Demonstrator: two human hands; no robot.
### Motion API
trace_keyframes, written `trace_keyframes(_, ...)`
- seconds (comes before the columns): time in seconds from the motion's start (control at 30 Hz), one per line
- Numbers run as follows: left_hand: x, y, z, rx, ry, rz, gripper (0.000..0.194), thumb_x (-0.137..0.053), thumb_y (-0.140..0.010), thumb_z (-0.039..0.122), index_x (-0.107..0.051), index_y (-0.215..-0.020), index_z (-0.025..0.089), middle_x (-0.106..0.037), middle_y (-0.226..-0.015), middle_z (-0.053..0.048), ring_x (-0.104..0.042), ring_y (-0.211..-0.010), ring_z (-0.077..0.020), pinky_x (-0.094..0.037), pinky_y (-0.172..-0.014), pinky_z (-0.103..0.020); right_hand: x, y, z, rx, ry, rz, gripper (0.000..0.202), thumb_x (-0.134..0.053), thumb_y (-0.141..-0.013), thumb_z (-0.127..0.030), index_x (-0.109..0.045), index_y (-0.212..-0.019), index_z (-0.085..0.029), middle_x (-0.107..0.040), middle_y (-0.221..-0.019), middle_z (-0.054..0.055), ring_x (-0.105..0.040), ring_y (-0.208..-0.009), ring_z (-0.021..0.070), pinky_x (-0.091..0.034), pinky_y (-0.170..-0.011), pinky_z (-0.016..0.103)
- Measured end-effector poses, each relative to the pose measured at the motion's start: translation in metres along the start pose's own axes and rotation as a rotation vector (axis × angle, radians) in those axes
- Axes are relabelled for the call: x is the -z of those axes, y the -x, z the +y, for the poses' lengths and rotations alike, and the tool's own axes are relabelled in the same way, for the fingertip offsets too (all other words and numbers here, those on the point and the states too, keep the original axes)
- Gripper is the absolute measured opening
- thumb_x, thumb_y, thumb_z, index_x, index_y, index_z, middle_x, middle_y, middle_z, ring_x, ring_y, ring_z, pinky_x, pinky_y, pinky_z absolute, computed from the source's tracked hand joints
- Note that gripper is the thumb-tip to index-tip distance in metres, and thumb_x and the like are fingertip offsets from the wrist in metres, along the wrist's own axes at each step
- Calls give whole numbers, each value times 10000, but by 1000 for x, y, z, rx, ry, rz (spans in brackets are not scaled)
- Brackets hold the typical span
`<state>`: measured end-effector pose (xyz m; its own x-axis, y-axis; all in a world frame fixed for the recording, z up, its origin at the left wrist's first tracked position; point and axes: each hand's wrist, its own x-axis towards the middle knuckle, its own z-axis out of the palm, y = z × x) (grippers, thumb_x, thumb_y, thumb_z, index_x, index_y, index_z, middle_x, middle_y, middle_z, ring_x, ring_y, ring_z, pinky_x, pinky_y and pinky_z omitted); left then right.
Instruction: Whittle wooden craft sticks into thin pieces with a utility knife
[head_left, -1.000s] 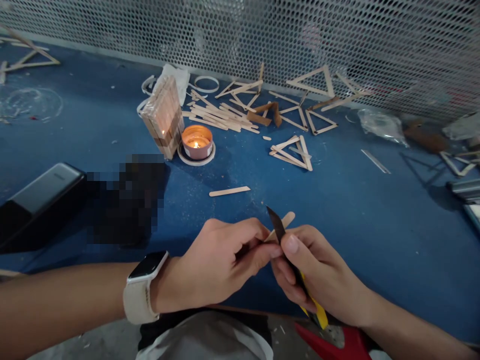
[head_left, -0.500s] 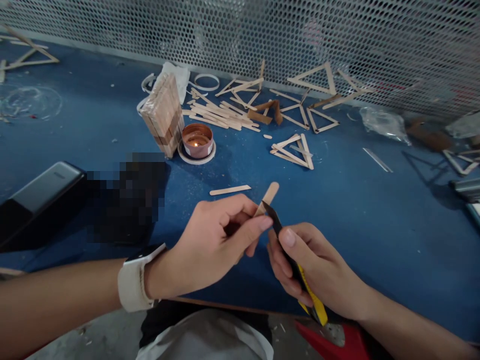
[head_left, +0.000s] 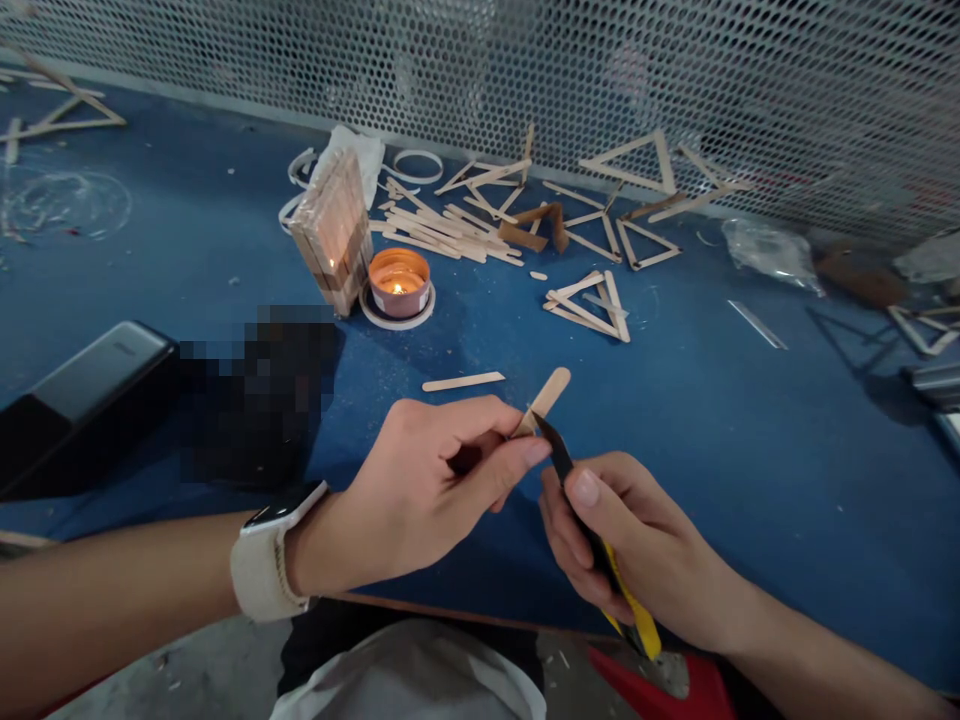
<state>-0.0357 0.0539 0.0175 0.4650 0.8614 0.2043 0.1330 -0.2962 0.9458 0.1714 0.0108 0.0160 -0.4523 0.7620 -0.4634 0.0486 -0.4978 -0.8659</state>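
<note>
Between the thumb and fingers of my left hand is a wooden popsicle stick, its rounded end pointing up and to the right. My right hand grips a yellow and black utility knife. The knife's dark blade touches the stick close to my left fingertips. Part of the stick is hidden by my left hand. Just beyond my hands, a cut popsicle stick with one slanted end lies on the blue table.
A lit candle in a tin stands beside a wrapped bundle of sticks. Loose sticks and several stick triangles lie farther back. A metal mesh panel borders the table. A dark box-like device sits at left.
Both hands, with the stick and knife, have shifted slightly right and down in view. The blade stays against the stick. The candle flame looks brighter.
</note>
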Motion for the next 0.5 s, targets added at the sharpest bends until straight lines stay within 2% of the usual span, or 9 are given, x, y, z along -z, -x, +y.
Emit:
trace_keyframes(0.1,-3,3,-2,-1,-21,-61,234,-629,-1028,193,-639,-797,155,-602,-573,95,-503,-474,8,-370,-496,-71,-1,-1,0,12,-9,-7,673,-569,-956,-779,-514,-623,-196,-448,-470,-41,-377,-336,61,-252,-308,177)
trace_keyframes(0.2,-6,6,-9,-84,-88,-125,229,-622,-1032,192,-635,-808,144,-601,-594,83,-492,-490,-8,-367,-506,-106,-1,-2,1,13,6,-1,693,-544,-955,-799,-516,-611,-198,-447,-454,-35,-368,-333,62,-248,-307,182)
trace_keyframes(0.27,-8,7,-13,-175,-173,-126,190,-621,-1035,190,-655,-858,132,-612,-626,74,-483,-504,-14,-356,-512,-128,-1,-2,2,10,24,14,706,-516,-967,-803,-521,-605,-197,-444,-435,-30,-360,-331,64,-243,-312,184)
trace_keyframes(0.33,-8,7,-16,-208,-244,-92,156,-618,-1040,186,-668,-905,125,-621,-646,70,-489,-511,-17,-353,-515,-135,0,-2,2,28,3,33,696,-502,-990,-777,-528,-610,-195,-451,-436,-28,-353,-330,63,-244,-319,188)
trace_keyframes(0.43,-5,6,-14,-168,-251,-57,149,-630,-1039,196,-663,-909,133,-618,-624,76,-511,-497,-18,-367,-513,-127,6,0,-2,179,-114,39,649,-535,-1002,-731,-543,-636,-196,-462,-484,-35,-361,-347,66,-262,-332,199)
trace_keyframes(0.5,-3,6,-10,-204,-242,-78,144,-657,-1030,214,-668,-904,144,-650,-629,71,-552,-503,-19,-388,-526,-121,9,2,-6,323,-184,50,610,-587,-986,-712,-546,-650,-203,-457,-498,-43,-372,-362,73,-276,-348,210)
